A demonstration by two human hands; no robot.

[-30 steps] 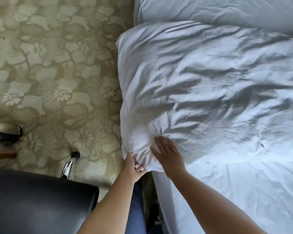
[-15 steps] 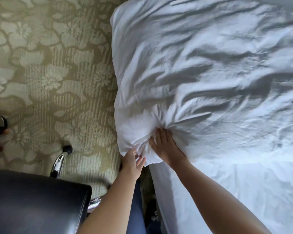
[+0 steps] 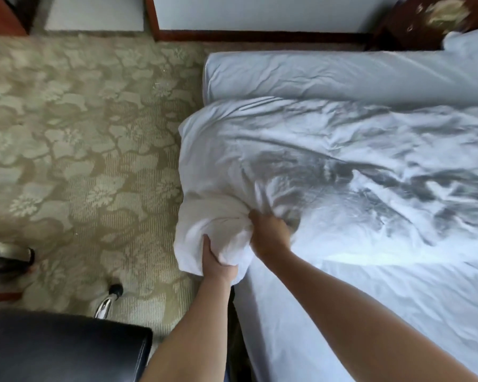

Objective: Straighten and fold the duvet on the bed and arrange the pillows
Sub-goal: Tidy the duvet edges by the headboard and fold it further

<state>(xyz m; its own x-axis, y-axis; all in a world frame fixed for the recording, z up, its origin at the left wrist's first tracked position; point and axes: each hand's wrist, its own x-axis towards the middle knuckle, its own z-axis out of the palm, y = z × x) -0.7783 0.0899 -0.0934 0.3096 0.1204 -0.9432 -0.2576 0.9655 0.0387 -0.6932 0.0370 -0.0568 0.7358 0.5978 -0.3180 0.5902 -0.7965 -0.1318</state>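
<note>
Duvet [image 3: 329,172] corner in both hands, L [image 3: 218,264] & R [image 3: 269,234]

Duvet corner now gripped
Both hands, left [image 3: 217,261] and right [image 3: 269,235], go from resting flat to bunching the duvet [image 3: 329,172] corner.

No readable text, labels, brands, numbers or signs anywhere in the head view.
</note>
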